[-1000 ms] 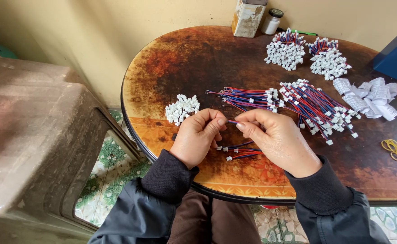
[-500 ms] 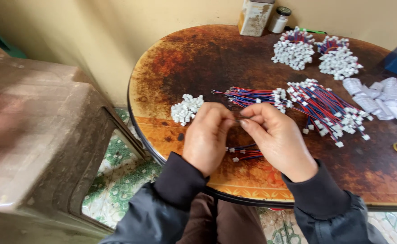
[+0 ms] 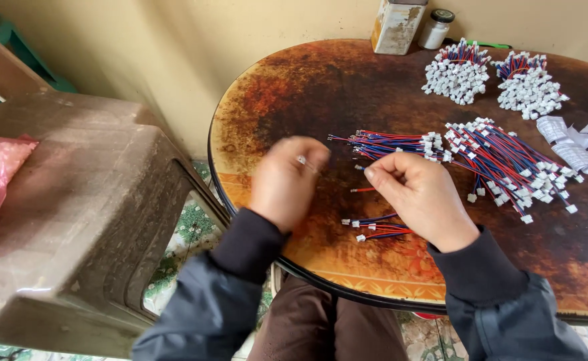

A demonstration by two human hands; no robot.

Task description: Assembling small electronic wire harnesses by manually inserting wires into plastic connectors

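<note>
Between your hands, keep the right hand fingers pinched on the red and blue wire just above the table; the left hand, blurred, seems closed on a small white connector. Align them squarely.

Worn cream tin at table's far edge; small dark-capped jar beside it
</note>
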